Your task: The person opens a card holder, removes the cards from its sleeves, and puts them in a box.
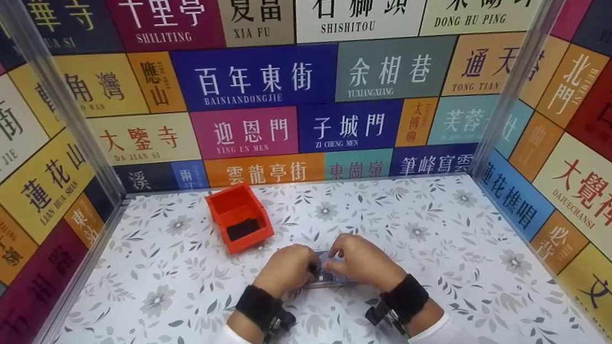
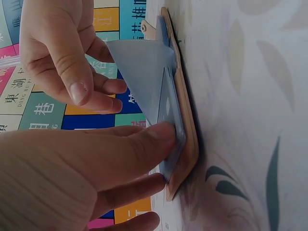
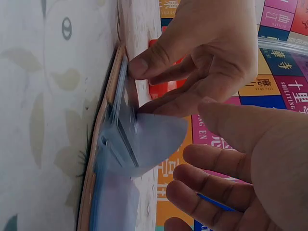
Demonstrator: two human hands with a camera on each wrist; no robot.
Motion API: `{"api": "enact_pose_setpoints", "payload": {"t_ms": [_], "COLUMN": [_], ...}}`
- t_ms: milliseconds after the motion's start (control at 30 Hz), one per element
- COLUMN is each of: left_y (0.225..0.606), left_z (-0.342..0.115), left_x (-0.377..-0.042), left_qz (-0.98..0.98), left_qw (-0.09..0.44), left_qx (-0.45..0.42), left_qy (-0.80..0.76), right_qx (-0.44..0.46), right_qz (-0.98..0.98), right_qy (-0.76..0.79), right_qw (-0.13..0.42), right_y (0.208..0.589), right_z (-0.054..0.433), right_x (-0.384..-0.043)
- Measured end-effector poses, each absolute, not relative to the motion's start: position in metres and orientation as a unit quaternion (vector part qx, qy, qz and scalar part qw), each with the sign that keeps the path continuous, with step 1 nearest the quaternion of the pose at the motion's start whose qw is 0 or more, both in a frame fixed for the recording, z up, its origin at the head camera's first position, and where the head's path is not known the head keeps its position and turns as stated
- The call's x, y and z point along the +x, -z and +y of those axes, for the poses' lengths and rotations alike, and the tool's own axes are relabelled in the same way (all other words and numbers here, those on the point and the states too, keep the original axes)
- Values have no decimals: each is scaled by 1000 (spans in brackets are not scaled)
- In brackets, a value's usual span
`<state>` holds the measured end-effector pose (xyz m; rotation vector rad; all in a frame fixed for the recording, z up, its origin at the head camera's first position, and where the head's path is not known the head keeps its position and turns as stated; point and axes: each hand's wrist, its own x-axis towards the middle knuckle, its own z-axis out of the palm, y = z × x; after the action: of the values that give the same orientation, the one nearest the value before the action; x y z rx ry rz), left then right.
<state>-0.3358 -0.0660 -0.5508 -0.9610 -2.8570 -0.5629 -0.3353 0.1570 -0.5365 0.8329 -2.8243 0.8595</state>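
A card holder [image 1: 327,276] with a brown cover and clear plastic sleeves lies open on the table between my hands. My left hand [image 1: 288,269] pinches its near stack of sleeves, the thumb on top, as the left wrist view shows. One clear sleeve [image 3: 161,137] stands up from the stack in a curve. Beside that raised sleeve is my right hand [image 1: 364,262], its fingers loosely bent with nothing gripped between them. Whether a right fingertip touches the sleeve is hard to tell. A dark card [image 3: 130,103] shows in the stack under the left hand.
A red-orange plastic bin [image 1: 264,234] stands at the back left of the table, with a black flat piece [image 1: 243,229] inside. Panels with printed signs [image 1: 256,77] wall the floral-patterned table [image 1: 160,340] at the back and both sides.
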Motion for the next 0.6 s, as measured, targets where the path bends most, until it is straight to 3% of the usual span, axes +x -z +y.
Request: {"api": "enact_pose_setpoints", "payload": {"t_ms": [600], "left_y": [550], "left_z": [-66], "left_x": [-334], "left_qz": [-930], "left_qw": [42], "left_qx": [-314], "left_qy": [185], "right_qx": [292], "right_qz": [-925], "right_qy": [-245], "right_qw": [8], "right_y": [537], "right_z": [155], "right_x": [-332]}}
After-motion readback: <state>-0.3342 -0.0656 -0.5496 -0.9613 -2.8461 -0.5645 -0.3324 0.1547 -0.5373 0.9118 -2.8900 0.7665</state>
